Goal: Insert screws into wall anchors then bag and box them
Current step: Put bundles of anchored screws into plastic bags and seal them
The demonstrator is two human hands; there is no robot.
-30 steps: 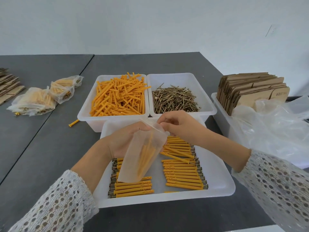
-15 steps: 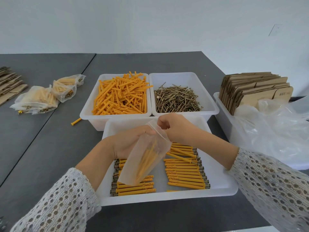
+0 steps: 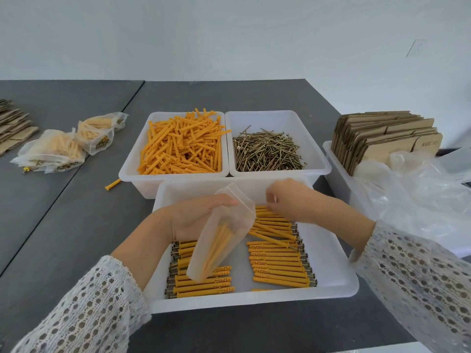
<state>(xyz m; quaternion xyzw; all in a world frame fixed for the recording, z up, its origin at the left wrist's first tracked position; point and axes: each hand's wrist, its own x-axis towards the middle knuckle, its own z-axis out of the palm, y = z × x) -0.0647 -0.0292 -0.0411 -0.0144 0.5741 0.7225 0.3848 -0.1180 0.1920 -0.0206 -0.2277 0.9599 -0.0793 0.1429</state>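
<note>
My left hand (image 3: 196,217) grips a frosted plastic bag (image 3: 221,240) near its mouth. The bag hangs slanted over the front white tray (image 3: 254,301) and has several orange anchors in it. My right hand (image 3: 290,200) hovers just right of the bag's mouth, apart from it, fingers loosely curled with nothing seen in them. Below it lies the right row of assembled anchors with screws (image 3: 277,266); a second row (image 3: 201,286) lies under the bag. Behind stand a bin of loose orange anchors (image 3: 181,146) and a bin of screws (image 3: 267,151).
Flat cardboard boxes (image 3: 382,138) stand in a white bin at the right, with a heap of clear plastic bags (image 3: 420,189) in front. Filled bags (image 3: 58,149) lie at the far left beside flat cardboard (image 3: 12,126). One stray anchor (image 3: 113,184) lies on the dark table.
My right hand has let go of the bag's mouth and moved a little to the right. My left hand still holds the bag in about the same place.
</note>
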